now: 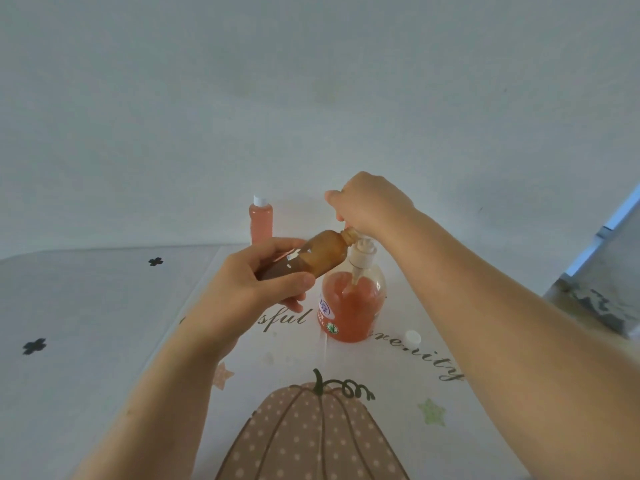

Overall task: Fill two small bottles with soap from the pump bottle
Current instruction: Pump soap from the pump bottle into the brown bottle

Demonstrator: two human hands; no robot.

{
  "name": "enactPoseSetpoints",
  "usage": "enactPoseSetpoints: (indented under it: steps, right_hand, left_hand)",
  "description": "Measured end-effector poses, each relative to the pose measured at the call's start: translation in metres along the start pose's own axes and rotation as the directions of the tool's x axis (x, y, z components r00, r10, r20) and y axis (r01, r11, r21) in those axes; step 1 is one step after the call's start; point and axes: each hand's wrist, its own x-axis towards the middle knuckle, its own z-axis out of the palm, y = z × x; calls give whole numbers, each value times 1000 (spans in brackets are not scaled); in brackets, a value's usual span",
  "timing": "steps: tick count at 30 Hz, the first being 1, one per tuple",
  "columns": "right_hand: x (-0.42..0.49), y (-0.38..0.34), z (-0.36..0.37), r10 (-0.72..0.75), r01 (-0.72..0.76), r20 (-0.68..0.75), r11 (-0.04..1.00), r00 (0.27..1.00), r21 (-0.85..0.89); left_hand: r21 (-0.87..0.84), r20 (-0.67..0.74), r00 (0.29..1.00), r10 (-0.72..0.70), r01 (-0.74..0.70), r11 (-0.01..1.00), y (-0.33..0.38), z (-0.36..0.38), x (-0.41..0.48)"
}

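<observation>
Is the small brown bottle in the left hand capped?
No: the small brown bottle has a bare neck; a white round cap lies on the table.

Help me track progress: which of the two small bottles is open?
The amber bottle in the left hand, tilted, bare neck at the pump. The pink bottle at the back stands capped.

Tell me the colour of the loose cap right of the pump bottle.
White; the cap shows best in the head view.
</observation>
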Motion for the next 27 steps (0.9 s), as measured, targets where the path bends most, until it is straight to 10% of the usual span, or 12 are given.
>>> enactPoseSetpoints:
  steps: [27]
  right_hand:
    - [-1, -5, -1, -1, 1, 9, 1000, 1000, 5]
  left_hand:
    - [-8, -7, 1000, -16, 16, 1000, 1, 0, 1]
